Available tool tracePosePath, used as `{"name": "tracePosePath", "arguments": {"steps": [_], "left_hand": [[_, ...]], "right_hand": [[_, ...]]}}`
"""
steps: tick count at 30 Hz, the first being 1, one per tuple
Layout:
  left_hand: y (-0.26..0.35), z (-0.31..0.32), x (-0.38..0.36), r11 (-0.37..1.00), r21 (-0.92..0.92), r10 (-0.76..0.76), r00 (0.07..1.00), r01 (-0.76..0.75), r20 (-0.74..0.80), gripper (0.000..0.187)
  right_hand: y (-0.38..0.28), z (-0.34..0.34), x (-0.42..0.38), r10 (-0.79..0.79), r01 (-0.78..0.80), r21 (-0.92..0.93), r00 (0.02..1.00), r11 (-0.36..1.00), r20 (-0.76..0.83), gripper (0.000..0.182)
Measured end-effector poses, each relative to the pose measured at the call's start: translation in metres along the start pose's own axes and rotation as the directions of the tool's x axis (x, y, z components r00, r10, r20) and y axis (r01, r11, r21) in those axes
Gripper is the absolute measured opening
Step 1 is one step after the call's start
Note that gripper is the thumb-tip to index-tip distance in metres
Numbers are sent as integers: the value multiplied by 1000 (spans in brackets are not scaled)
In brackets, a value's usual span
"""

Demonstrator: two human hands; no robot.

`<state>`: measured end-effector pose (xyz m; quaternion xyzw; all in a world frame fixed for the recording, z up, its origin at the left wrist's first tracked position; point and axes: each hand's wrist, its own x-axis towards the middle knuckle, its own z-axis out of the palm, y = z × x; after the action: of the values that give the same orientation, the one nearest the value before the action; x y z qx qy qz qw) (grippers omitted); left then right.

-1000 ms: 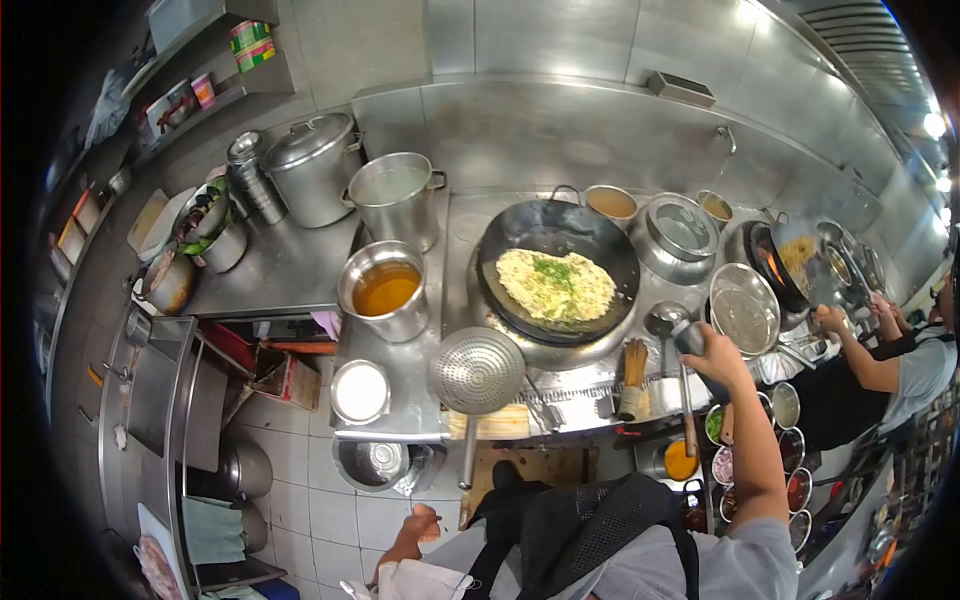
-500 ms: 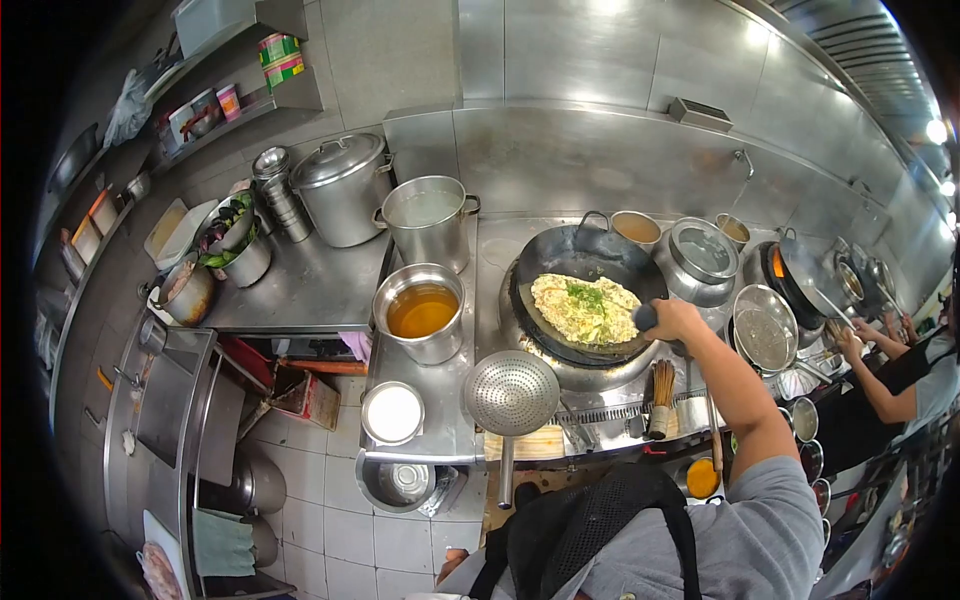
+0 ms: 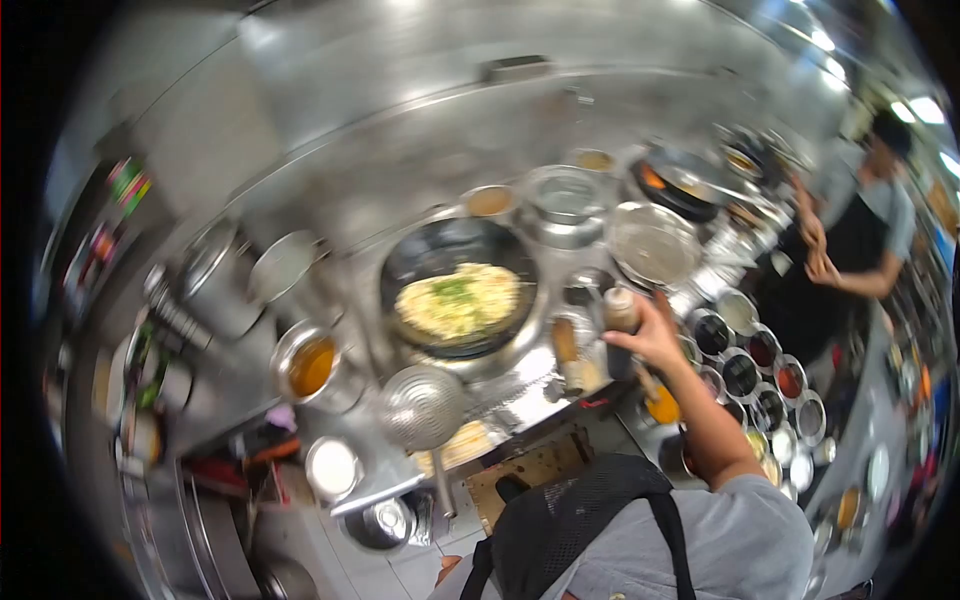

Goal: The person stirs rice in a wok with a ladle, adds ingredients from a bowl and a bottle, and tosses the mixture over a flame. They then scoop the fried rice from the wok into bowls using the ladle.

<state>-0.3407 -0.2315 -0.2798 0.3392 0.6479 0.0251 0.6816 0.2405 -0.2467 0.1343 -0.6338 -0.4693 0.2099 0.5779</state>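
My right hand point(image 3: 655, 337) is wrapped round a small shaker-like bottle point(image 3: 620, 308) with a pale top, right of the wok. Motion blur hides the bottle's details. The black wok point(image 3: 455, 240) sits on the burner with nobody holding it. In it lies a yellow omelette point(image 3: 485, 298) topped with chopped green herbs point(image 3: 455, 291). Only a sliver of my left hand point(image 3: 447, 568) shows low beside my body, its fingers hidden. A bamboo brush point(image 3: 567, 350) stands near my right hand, and a perforated skimmer point(image 3: 422, 408) rests left of it.
Several sauce containers point(image 3: 741, 373) cluster at the right. A mesh strainer point(image 3: 655, 245) and a lidded pot point(image 3: 566, 195) stand behind my right hand. A pot of amber liquid point(image 3: 312, 368) is at the left. A co-worker point(image 3: 850, 220) stands at the far right.
My right hand has left the wok handle, moved right and taken hold of the bottle. The wok now sits level on the burner. The camera view has swung right.
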Motion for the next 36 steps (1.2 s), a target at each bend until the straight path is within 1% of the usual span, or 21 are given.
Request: {"name": "tracePosePath", "arguments": {"steps": [2,3,4,7,11,13,15,18,19,21,22,23,25,28,30,31,32,33,34,35,36], "left_hand": [[38,31,5,995,101,17,999,-22,51,52],[56,52,10,985,168,25,996,-39,84,52],[70,71,12,972,228,28,993,-53,113,52],[100,143,18,916,385,31,978,-110,204,52],[113,235,9,849,499,29,958,-174,284,52],[112,274,0,823,531,30,947,-205,320,52],[106,307,-10,802,553,24,936,-228,351,52],[88,336,-23,787,566,23,929,-244,369,52],[82,339,-27,785,569,23,929,-245,369,52],[68,343,-34,780,578,19,933,-239,360,52],[61,342,-36,779,581,19,936,-234,352,52],[53,339,-35,778,585,16,939,-227,344,52],[37,324,-30,770,600,19,948,-217,318,52],[12,283,-30,763,612,62,966,-209,252,52],[-5,240,-24,714,653,130,965,-252,229,52],[-8,222,-26,661,683,176,949,-311,262,52],[-7,212,-38,626,684,220,926,-376,307,52],[-10,193,-53,589,630,273,858,-507,435,52],[-11,192,-56,634,715,268,951,-295,155,51],[-20,182,-62,708,703,240,961,-75,-140,50],[-16,184,-65,738,673,234,955,-53,-181,50]], "right_hand": [[12,-16,-42,100,-80,196,990,977,-97,79],[30,-31,-59,59,-38,222,994,974,-90,81],[30,-49,-79,-30,48,142,991,989,-132,82],[-6,-123,-143,60,-26,227,988,974,-144,79],[-38,-250,-233,42,-67,-68,949,995,-311,80],[-37,-308,-284,13,-135,-234,889,963,-458,76],[-24,-364,-330,-156,-172,-445,778,879,-609,73],[-2,-439,-385,-226,-389,-474,534,790,-815,68],[9,-462,-400,-239,-479,-461,454,747,-858,65],[34,-506,-427,-262,-640,-483,413,598,-872,65],[47,-524,-442,-272,-680,-507,430,530,-861,65],[64,-540,-457,-269,-673,-516,443,530,-855,65],[104,-569,-483,-21,-727,-247,305,641,-952,69],[174,-588,-525,78,-636,-87,226,767,-971,79],[205,-591,-540,195,-568,-11,302,823,-933,85],[209,-591,-543,249,-646,-37,346,763,-905,84],[205,-583,-537,369,-589,140,289,796,-883,79],[238,-604,-555,333,-710,11,317,704,-888,78],[233,-599,-548,269,-627,-2,337,779,-902,79],[251,-613,-552,94,-759,-198,322,620,-942,79],[222,-598,-523,2,-700,-232,316,675,-949,74]]}}
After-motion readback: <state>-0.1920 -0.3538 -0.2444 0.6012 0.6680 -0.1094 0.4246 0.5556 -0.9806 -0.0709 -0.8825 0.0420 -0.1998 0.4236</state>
